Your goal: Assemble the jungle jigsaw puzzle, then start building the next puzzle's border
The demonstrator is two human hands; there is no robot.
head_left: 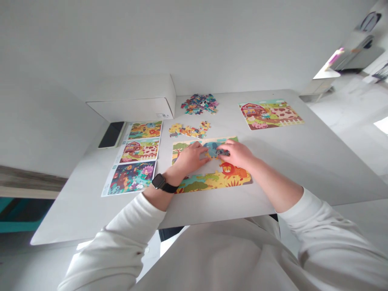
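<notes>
A partly assembled animal jigsaw (212, 180) with a lion and an elephant lies in front of me on the white table (303, 161). My left hand (190, 157), with a black watch on its wrist, rests fingers-down on the puzzle's left half. My right hand (238, 154) presses a dark puzzle piece (223, 152) beside the blue elephant. Both hands have their fingertips close together over the middle of the puzzle.
Loose yellow pieces (189, 130) lie just beyond the puzzle, with a blue-pink pile (200, 103) farther back. A finished farm puzzle (269, 114) sits far right. A reference sheet (135, 157) with three pictures, a phone (111, 134) and a white box (133, 99) are at left.
</notes>
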